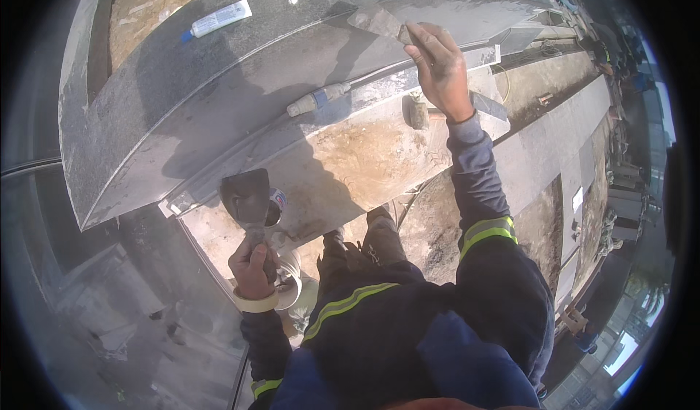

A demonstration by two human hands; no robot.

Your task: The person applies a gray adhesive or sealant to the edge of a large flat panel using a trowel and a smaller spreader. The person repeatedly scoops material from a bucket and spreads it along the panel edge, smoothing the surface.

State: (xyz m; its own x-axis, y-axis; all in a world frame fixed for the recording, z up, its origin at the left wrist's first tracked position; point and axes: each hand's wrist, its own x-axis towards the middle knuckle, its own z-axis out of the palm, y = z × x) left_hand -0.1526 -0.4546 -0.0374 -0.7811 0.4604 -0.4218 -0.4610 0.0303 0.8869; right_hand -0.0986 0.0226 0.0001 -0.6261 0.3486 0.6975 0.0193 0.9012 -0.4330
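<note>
My left hand [254,270] grips the handle of a wide putty knife [246,196], its blade pointing away from me and coated with dark paste. My right hand [437,65] pinches the short handle of a second scraper [377,21]. That blade lies over the upper part of the curved grey stone slab's side face [262,87]; whether it touches the stone I cannot tell. On the slab's top rests a white tube with a blue cap [221,19]. A round can [276,205] with a printed label stands just right of the putty knife, partly hidden by its blade.
A corded power tool [317,99] lies along the slab's foot. Near my right wrist a mallet-like tool [416,112] lies on the dusty ledge [361,147]. A white bucket [290,281] stands beside my left wrist. Stone slabs [547,131] extend to the right; people are far off there.
</note>
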